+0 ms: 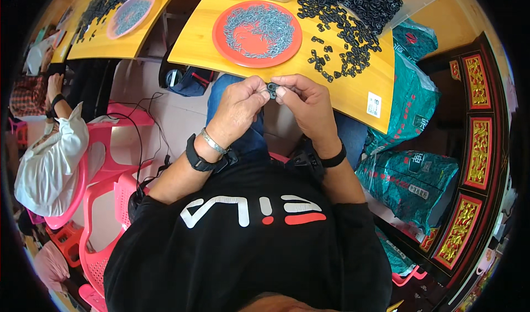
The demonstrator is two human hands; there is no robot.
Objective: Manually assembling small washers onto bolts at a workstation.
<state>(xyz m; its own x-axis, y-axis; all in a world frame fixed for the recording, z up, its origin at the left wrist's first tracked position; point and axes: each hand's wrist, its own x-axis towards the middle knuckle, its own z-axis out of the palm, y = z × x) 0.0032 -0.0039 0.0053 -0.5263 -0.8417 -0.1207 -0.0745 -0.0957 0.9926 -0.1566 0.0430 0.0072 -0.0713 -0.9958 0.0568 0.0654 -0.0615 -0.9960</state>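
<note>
Fingertips of the left hand point(238, 107) and right hand point(306, 103) are pinching a small black clip point(271, 88) between them, apparently fitting it together; aligning its halves seems next. They are hovering just off the yellow table point(353, 88) edge, with the red plate point(237, 39) and black parts pile point(348, 19) lying beyond, within open reach.

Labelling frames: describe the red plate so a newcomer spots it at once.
Start at the yellow table ahead of the person's hands. The red plate lies on its left half, beside the pile of black parts. It alone is round, red and holds thin grey pins; the pink plate is on another table.
</note>
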